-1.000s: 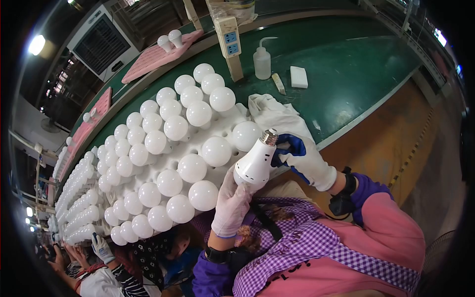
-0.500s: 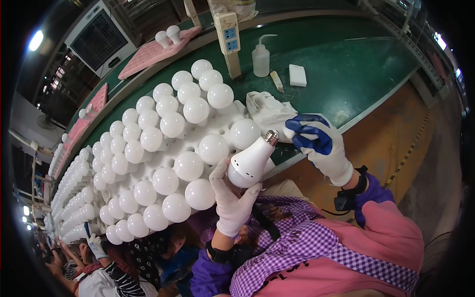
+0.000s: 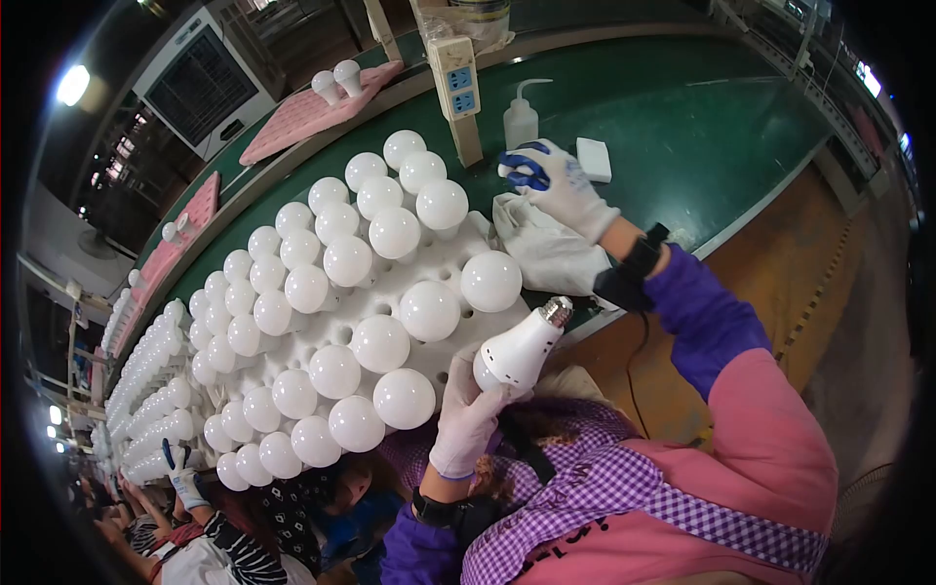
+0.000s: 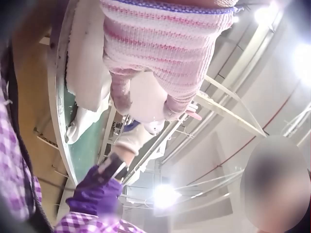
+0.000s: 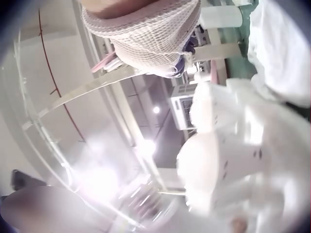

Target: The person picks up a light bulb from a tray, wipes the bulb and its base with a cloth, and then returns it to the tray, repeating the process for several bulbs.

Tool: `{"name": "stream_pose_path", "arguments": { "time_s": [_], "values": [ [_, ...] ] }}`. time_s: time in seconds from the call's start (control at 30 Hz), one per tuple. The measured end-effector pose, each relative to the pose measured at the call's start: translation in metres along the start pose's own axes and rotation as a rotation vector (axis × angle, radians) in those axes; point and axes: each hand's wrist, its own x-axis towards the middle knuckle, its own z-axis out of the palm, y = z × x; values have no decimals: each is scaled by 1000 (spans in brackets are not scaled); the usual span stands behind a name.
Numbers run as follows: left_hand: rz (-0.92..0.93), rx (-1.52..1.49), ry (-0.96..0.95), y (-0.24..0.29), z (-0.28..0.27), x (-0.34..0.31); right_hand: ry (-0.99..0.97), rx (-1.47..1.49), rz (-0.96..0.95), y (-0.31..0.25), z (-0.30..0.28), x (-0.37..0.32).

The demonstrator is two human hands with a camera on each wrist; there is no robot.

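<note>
Nearest, at bottom centre of the head view: left grip point(image 3: 466, 409) in a pink knit glove, fingers curled round the dome end of a white bulb point(image 3: 517, 353). Holds it tilted, metal screw base point(image 3: 557, 311) up and to the right, just off the near edge of the counter point(image 3: 702, 127). Same grasp in the left wrist view, with pink fingers wrapped over the white body. Just left of that, on the green counter: a white foam tray point(image 3: 466, 234) of round holes, most of them filled with rows of white bulbs point(image 3: 380, 343) standing dome up. Runs from lower left toward upper centre. To the right of the tray and touching its edge: a crumpled white cloth point(image 3: 551, 249). Above the cloth, past a purple sleeve point(image 3: 697, 312) and a black wrist strap point(image 3: 629, 278): right grip point(image 3: 548, 183) in a white glove with blue fingertips, stretched well away from the held bulb. Hovers low over the counter, blue fingertips bent; cannot tell whether clenched on anything or released. Just beyond those fingertips: a clear squeeze bottle point(image 3: 521, 119), upright. Just right of the knuckles: a small white block point(image 3: 592, 159), flat on the green surface. Left of the bottle: a wooden post with a socket strip point(image 3: 455, 78). Farthest, at upper left: a pink tray point(image 3: 312, 112) bearing two more bulbs point(image 3: 334, 80).
</note>
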Motion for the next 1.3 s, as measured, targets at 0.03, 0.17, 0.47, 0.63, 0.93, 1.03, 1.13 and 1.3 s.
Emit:
{"name": "stream_pose_path", "arguments": {
  "time_s": [0.03, 0.17, 0.47, 0.63, 0.93, 1.03, 1.13, 1.3],
  "values": [
    [-105, -111, -60, 1, -3, -1, 7, 2, -4, 19, 17, 6],
    [-136, -177, -100, 0, -2, 1, -217, -152, 35, 53, 48, 13],
    [-243, -558, -145, -9, -2, 19, -486, -294, -34, 17, -16, -79],
    [-250, -672, -204, -12, 12, 28, -314, 341, 729, -46, -72, -79],
    [-222, -413, -207, -18, 37, 32, -320, 1214, 788, -98, -58, -130],
    [-101, -317, -215, -15, 41, 32, -314, 1129, 752, -101, -57, -133],
    [140, 275, -141, -12, 38, 31, -270, 1204, 780, -100, -48, -138],
    [757, 762, -131, -38, 25, 44, -159, 1271, 872, -122, -46, -135]
  ]
}}
